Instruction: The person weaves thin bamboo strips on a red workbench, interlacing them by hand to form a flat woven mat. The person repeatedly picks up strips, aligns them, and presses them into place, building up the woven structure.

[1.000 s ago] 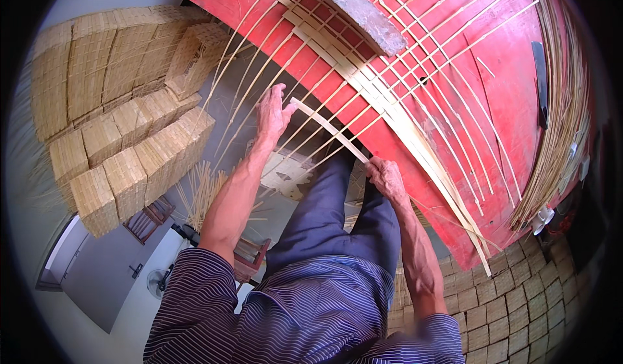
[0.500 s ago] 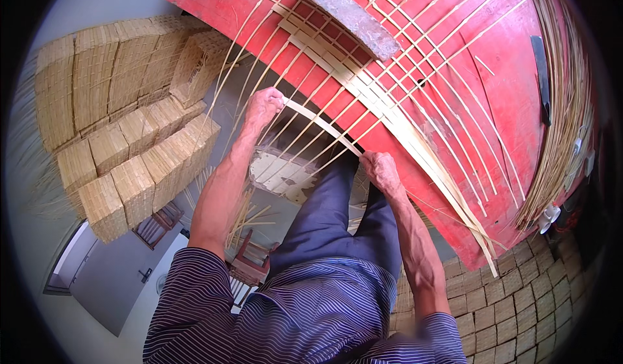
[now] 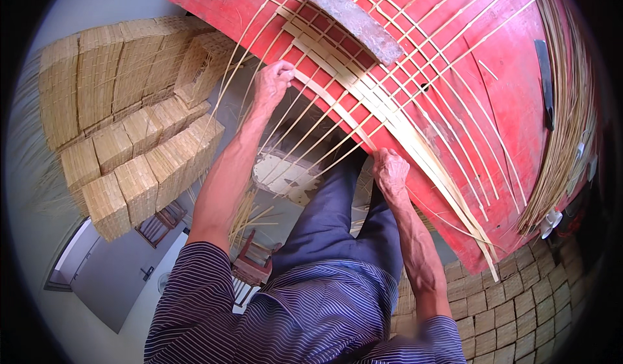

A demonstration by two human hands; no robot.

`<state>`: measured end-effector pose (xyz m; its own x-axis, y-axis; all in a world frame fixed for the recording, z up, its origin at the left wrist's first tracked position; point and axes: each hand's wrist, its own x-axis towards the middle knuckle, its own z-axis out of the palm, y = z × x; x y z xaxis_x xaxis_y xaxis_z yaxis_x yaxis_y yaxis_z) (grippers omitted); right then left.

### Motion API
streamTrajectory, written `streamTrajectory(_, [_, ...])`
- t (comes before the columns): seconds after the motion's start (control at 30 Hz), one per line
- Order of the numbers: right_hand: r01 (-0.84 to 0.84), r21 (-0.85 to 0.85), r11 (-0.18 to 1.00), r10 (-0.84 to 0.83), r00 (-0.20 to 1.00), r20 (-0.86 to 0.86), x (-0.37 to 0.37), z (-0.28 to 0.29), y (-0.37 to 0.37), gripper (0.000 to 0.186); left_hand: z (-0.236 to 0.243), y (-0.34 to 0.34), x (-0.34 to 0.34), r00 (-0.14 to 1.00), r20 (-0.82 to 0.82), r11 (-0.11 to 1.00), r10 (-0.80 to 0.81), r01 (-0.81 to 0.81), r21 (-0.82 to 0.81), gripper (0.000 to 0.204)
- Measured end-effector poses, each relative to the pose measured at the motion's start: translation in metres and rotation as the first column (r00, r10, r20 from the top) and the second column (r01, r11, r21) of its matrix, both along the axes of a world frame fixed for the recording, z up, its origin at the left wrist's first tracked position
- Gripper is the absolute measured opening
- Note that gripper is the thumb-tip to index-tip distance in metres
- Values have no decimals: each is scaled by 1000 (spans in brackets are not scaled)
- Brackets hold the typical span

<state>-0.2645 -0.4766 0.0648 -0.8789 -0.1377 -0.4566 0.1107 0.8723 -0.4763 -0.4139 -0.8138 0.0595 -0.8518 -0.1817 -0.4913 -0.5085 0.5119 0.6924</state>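
Noted left of red worktop (image 3: 516,72): piled woven blocks (image 3: 97,82). Along worktop's right side: one cane bundle (image 3: 564,130), one dark blade (image 3: 544,82). On worktop: one stone bar (image 3: 347,17), lying across one cane grid (image 3: 429,39). Counted one pale flat strip (image 3: 335,109) by worktop's near edge, crossing cane ends, pinched in left hand (image 3: 274,82), fingers curled tight; far end gripped in right hand (image 3: 391,170), fist closed. Compared with half a second ago: strip brought closer to worktop.

Both hands (image 3: 273,85) (image 3: 391,172) hold a pale strip (image 3: 337,108) across rods (image 3: 302,143).
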Motion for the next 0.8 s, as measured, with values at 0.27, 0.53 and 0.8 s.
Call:
streamTrajectory(0.27, [-72,72,995,80,990,-118,-33,16,-15,24,-7,6,-11,959,-192,948,-209,150,-281,11])
streamTrajectory(0.53, [-338,50,940,341,929,-145,-117,4,-85,50,-12,11,-13,923,-285,917,-257,141,-372,10])
streamTrajectory(0.8, [-424,62,904,428,893,-136,-127,-17,-88,20,-7,15,-16,947,-239,923,-213,115,-367,9])
